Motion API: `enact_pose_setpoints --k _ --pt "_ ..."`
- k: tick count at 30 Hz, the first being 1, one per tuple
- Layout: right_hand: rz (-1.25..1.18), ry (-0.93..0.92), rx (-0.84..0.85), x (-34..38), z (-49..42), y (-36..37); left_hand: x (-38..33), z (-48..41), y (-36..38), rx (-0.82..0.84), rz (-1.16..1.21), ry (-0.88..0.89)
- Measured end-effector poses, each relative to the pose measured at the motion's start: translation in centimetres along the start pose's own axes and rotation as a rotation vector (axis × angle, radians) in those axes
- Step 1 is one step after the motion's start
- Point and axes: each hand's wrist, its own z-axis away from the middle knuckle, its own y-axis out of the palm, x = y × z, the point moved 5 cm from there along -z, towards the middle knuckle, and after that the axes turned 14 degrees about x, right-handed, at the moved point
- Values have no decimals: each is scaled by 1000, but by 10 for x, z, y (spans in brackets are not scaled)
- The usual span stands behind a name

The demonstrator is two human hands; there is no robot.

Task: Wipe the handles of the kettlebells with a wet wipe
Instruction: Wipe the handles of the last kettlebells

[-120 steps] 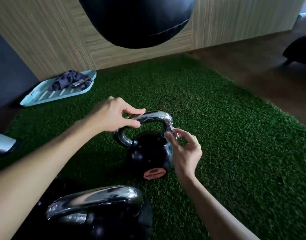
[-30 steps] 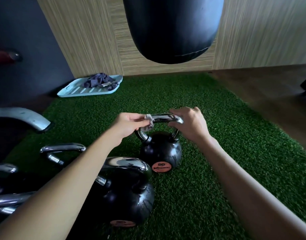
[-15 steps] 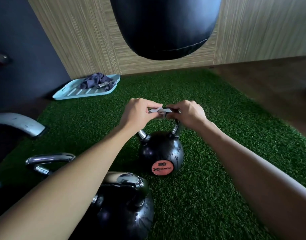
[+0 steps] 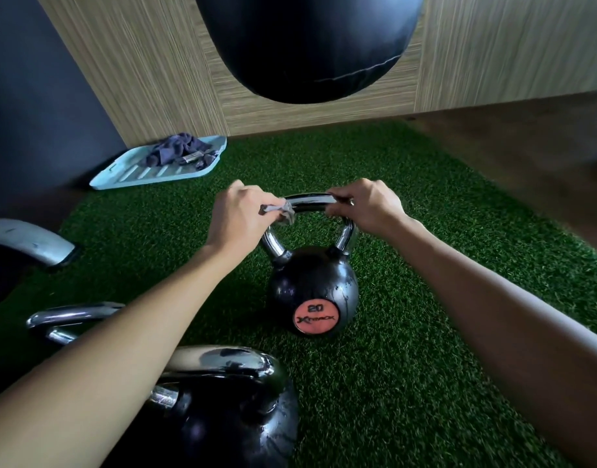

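Observation:
A black kettlebell [image 4: 312,292] marked 20 stands upright on the green turf [image 4: 408,366]. Its chrome handle [image 4: 310,201] arches above the ball. My left hand [image 4: 238,217] pinches a crumpled grey wet wipe [image 4: 283,212] against the handle's left end. My right hand [image 4: 364,204] grips the handle's right end, fingers curled over the bar. A second, larger kettlebell [image 4: 229,417] with a chrome handle sits close in the lower left, partly behind my left forearm.
More chrome kettlebell handles [image 4: 64,322] lie at the left edge. A light blue tray [image 4: 128,173] holding dark cloths sits by the wooden wall. A black punching bag [image 4: 307,45] hangs above. Wooden floor [image 4: 509,146] lies beyond the turf on the right.
My two hands have moved apart along the handle, uncovering the bar's middle. The left hand with the wipe slid toward the left end.

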Motion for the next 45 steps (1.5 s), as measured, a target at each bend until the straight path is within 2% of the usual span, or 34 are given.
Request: enact_pose_setpoints --k 3,5,7,11,14,21,26,31,32,35,39,42,45 --pt "-2 -20 -11 0 1 0 0 4 0 -15 10 -48" --pt "2 -23 -24 0 2 0 6 8 1 -29 64 -140" --pt "1 -17 -34 0 2 0 5 11 3 -16 13 -168" --pt "-19 -14 -55 0 5 1 -5 12 2 43 -175 6" --pt "-28 -29 -63 0 7 3 -1 10 -4 37 -209 95" --pt "-60 -78 -76 8 14 9 11 37 12 170 -215 228" --pt "-73 -76 -91 6 19 10 10 33 3 137 -292 316" --pt "-78 -71 -90 10 26 14 -7 55 37 399 -521 507" --pt "-80 -71 -83 12 28 14 -10 57 35 401 -539 532" --pt "-91 -61 -67 17 41 14 -10 50 8 343 -433 387" --pt "-100 -21 -69 27 70 12 -2 59 -54 54 27 121" --pt "-156 -29 -38 45 89 5 -9 76 -79 -116 230 40" --pt "-524 -168 4 75 115 -12 -25 86 -84 -148 290 58"
